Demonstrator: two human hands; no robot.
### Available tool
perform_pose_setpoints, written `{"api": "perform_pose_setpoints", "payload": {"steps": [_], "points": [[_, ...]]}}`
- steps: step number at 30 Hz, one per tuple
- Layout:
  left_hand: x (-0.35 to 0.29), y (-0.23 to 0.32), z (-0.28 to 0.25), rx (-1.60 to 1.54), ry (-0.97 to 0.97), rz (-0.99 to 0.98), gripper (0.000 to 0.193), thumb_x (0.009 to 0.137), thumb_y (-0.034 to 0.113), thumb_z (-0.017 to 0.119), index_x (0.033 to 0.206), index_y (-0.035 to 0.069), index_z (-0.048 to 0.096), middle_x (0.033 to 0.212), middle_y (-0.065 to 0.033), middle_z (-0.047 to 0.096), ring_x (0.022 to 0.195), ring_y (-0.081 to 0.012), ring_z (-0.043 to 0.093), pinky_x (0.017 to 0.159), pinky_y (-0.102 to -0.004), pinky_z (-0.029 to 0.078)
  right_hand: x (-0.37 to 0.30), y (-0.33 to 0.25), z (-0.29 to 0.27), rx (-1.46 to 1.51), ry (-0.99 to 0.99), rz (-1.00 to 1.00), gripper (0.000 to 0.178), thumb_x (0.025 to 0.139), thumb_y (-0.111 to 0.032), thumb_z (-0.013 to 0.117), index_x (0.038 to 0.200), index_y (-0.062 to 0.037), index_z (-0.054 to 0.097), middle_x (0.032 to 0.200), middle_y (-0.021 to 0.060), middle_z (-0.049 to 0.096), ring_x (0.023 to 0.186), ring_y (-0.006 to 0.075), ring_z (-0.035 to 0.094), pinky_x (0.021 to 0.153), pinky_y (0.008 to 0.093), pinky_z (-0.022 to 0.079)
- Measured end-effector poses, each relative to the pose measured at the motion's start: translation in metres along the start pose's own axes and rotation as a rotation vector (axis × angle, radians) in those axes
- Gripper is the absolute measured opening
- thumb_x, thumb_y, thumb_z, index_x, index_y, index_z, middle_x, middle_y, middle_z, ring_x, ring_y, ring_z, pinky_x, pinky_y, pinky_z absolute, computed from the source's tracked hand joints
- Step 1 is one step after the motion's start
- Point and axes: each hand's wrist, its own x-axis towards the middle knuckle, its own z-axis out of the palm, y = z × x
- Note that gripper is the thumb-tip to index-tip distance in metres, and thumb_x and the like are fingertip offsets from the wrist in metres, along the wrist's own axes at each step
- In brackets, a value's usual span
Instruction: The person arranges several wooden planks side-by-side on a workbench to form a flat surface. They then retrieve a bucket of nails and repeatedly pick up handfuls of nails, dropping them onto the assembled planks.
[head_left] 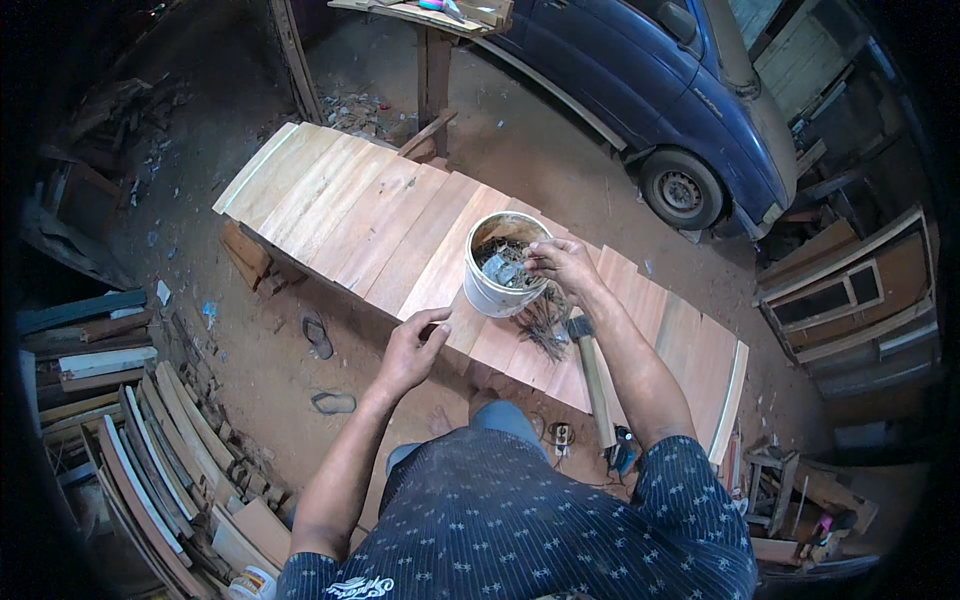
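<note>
A white bucket stands on a row of pale wooden boards, with thin dark pieces that look like nails and a bluish clear plastic piece inside. My right hand is at the bucket's right rim, its fingers pinched together; whatever they hold is too small to tell. Left of the bucket, my left hand hovers near the boards' front edge, fingers loosely curled and thumb apart, holding nothing. A loose heap of nails lies on the boards beside the bucket. The hammer rests right of it, partly under my right forearm.
A blue van is parked beyond the boards. Stacked timber fills the lower left, with sandals on the dirt floor. A teal power tool and a socket block lie near the boards' front edge. Wooden frames lean at right.
</note>
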Motion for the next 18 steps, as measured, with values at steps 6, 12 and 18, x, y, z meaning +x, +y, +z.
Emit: {"api": "perform_pose_setpoints", "payload": {"steps": [6, 12, 18], "points": [[0.027, 0.031, 0.023, -0.386, -0.072, -0.04, 0.032, 0.103, 0.018, 0.061, 0.128, -0.001, 0.064, 0.122, -0.0104, 0.069, 0.108, -0.0163, 0.066, 0.098, -0.0322, 0.051, -0.04, 0.007, 0.021, -0.172, -0.075, -0.062, 0.017, 0.095, -0.015, 0.07, 0.099, 0.0012, 0.07, 0.094, 0.0109, 0.073, 0.079, 0.0128, 0.069, 0.071, 0.0257, 0.056], [0.046, 0.026, 0.04, -0.277, -0.076, -0.158, 0.029, 0.104, 0.018, 0.06, 0.124, -0.001, 0.066, 0.12, -0.01, 0.07, 0.107, -0.0188, 0.068, 0.094, -0.0333, 0.054, -0.054, 0.01, 0.02, -0.426, -0.088, -0.156, 0.022, 0.093, -0.021, 0.072, 0.099, 0.0007, 0.07, 0.081, 0.0086, 0.073, 0.077, 0.0103, 0.069, 0.069, 0.0277, 0.055], [0.11, 0.02, 0.06, 0.341, 0.147, 0.253, 0.029, 0.09, 0.013, 0.067, 0.116, 0.001, 0.069, 0.11, -0.0192, 0.07, 0.104, -0.0369, 0.066, 0.096, -0.0447, 0.051, 0.028, 0.014, -0.025, -1.05, -0.158, -0.379, 0.02, 0.088, -0.015, 0.067, 0.102, -0.0023, 0.072, 0.091, 0.0229, 0.07, 0.085, 0.0429, 0.068, 0.078, 0.0497, 0.054]]}}
